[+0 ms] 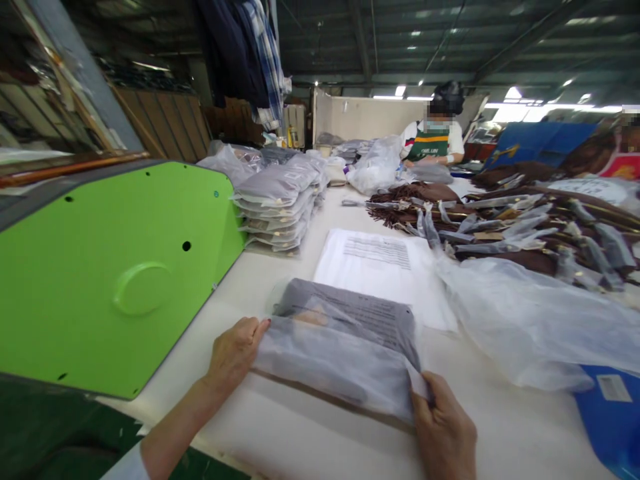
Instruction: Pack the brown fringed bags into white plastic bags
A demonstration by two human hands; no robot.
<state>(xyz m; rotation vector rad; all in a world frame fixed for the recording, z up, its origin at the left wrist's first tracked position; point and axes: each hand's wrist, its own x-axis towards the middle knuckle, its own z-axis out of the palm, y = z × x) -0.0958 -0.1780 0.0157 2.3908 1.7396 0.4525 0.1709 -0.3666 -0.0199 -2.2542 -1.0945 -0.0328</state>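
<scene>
A grey folded garment in a clear plastic bag [345,340] lies on the white table [310,440] in front of me. My left hand [234,353] grips the bag's left edge, fingers closed on the plastic. My right hand [443,430] pinches the bag's lower right corner. The near flap of the bag is folded over between both hands. Just behind the bag lies a stack of empty clear bags with printed text [383,263].
A large green machine cover [115,273] stands at my left. A stack of packed grey garments [280,207] sits behind it. Brown garments with tags [525,230] and loose plastic [535,327] fill the right. A blue item [613,417] lies near right. Another person [435,137] works at the far end.
</scene>
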